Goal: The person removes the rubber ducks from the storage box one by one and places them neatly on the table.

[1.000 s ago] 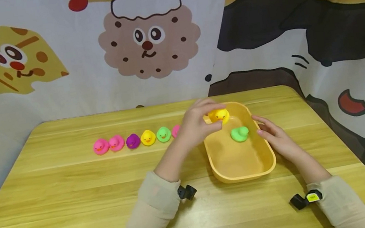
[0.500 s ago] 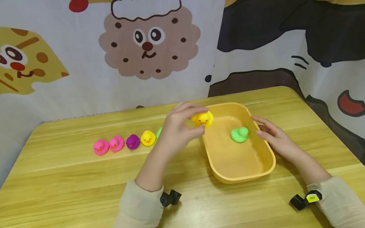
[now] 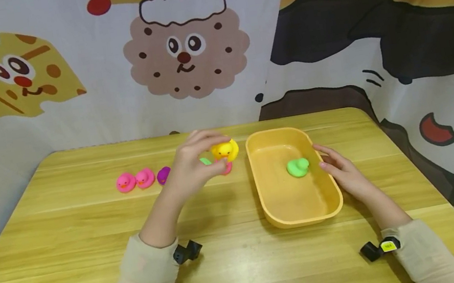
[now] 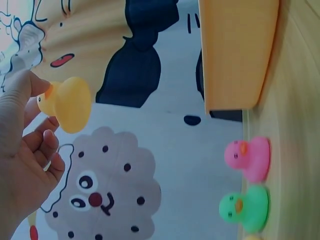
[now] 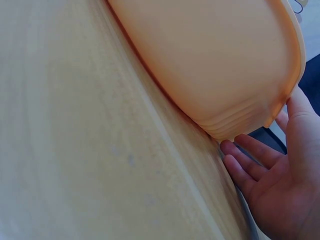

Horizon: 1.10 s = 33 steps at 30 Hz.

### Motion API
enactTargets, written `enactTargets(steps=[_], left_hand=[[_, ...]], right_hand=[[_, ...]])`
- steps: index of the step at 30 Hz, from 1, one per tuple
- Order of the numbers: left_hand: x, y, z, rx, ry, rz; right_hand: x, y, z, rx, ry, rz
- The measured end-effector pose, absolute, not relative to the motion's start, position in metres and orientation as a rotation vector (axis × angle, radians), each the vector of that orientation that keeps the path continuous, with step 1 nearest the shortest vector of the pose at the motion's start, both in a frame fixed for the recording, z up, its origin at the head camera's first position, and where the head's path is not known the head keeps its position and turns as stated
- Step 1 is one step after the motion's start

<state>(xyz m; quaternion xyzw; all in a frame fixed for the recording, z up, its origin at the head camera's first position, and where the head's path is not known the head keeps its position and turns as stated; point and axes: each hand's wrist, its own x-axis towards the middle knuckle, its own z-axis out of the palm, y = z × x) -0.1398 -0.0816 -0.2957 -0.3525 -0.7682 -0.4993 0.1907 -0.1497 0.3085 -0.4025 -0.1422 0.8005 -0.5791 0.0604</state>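
Observation:
My left hand (image 3: 193, 166) pinches a yellow rubber duck (image 3: 226, 150) between thumb and fingers, raised above the table left of the tub. In the left wrist view the same yellow duck (image 4: 74, 105) hangs clear of other things. Behind it stand a pink duck (image 4: 250, 157) and a green duck (image 4: 246, 209), mostly hidden in the head view. A light orange plastic tub (image 3: 299, 204) has one green duck (image 3: 298, 167) inside. My right hand (image 3: 345, 174) rests against the tub's right side, its fairly straight fingers touching the wall, as the right wrist view shows.
Two pink ducks (image 3: 135, 180) and a purple duck (image 3: 164, 175) sit in a row on the wooden table (image 3: 69, 245), left of my left hand, which covers part of the row. A cartoon-printed cloth (image 3: 107, 116) hangs behind the table's far edge.
My left hand has carried the yellow duck leftward, from over the tub to beside it, above the row's right end. My right hand and the tub stay in place.

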Motion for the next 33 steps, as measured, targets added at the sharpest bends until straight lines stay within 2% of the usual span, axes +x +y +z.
enactTargets(steps=[17, 33], left_hand=[[-0.137, -0.140, -0.306, -0.906, -2.191, -1.304], [-0.128, -0.200, -0.315, -0.612, -2.405, -1.282]], right_hand=[[-0.149, 0.309, -0.401, -0.423, 2.432, -1.743], [-0.148, 0.309, -0.402, -0.430, 2.395, -1.770]])
